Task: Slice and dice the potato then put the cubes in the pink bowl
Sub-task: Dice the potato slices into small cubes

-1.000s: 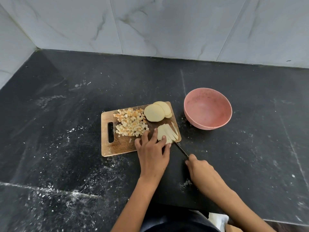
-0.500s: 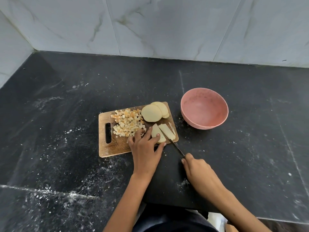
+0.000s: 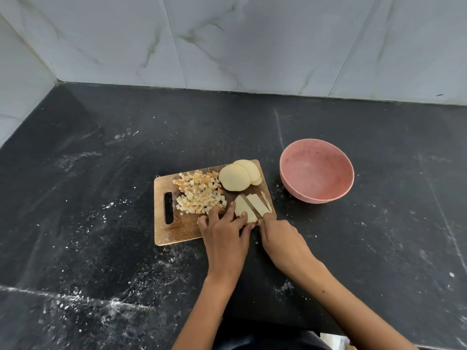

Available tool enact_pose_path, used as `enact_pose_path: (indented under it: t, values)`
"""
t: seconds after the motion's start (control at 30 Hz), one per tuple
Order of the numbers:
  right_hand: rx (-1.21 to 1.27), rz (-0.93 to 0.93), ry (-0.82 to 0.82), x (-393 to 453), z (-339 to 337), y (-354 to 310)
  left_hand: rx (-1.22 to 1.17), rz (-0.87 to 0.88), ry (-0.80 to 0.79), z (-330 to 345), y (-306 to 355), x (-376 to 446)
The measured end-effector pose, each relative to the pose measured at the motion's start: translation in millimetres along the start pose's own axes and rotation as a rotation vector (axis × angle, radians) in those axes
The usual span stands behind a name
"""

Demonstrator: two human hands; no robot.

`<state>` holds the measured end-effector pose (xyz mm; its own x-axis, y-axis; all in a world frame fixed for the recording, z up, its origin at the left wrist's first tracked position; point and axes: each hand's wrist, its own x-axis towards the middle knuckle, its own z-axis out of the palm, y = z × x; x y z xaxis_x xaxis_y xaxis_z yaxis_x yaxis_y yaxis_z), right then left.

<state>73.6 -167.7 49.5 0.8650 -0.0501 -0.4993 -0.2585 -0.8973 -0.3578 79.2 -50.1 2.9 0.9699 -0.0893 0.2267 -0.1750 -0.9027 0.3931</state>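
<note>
On the chopping board [image 3: 177, 231]: left hand [image 3: 223, 236], fingers [image 3: 243, 215] spread, pressing potato slice [image 3: 243, 210]; right hand [image 3: 280, 239], fingers curled round knife [image 3: 250, 204], blade across the slice. Cubes [image 3: 199, 192] heaped toward board's handle end; pink bowl [image 3: 317, 174] right of board, on worktop [image 3: 101, 198].

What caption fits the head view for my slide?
Right hand draws the knife through a potato slice steadied by the left hand; pink bowl holds no cubes.
</note>
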Motion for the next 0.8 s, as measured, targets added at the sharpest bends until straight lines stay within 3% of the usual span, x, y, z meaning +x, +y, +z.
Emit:
enact_pose_path:
  t: [0.23,0.43,0.53,0.8]
  values:
    - [-0.115,0.027,-0.028,9.9,6.3,-13.5,-0.004,0.02,0.036,1.5,-1.2,0.3]
    - [-0.143,0.091,-0.155,-22.6,10.2,14.6,-0.009,0.047,0.043,9.2,-6.5,-2.0]
    - [-0.138,0.076,-0.127,-40.2,16.5,26.9,-0.03,0.048,0.039,10.9,-7.6,-2.8]
    - [0.27,0.042,-0.115,-35.3,4.6,40.1,-0.082,0.057,0.045,12.6,-11.1,-5.0]
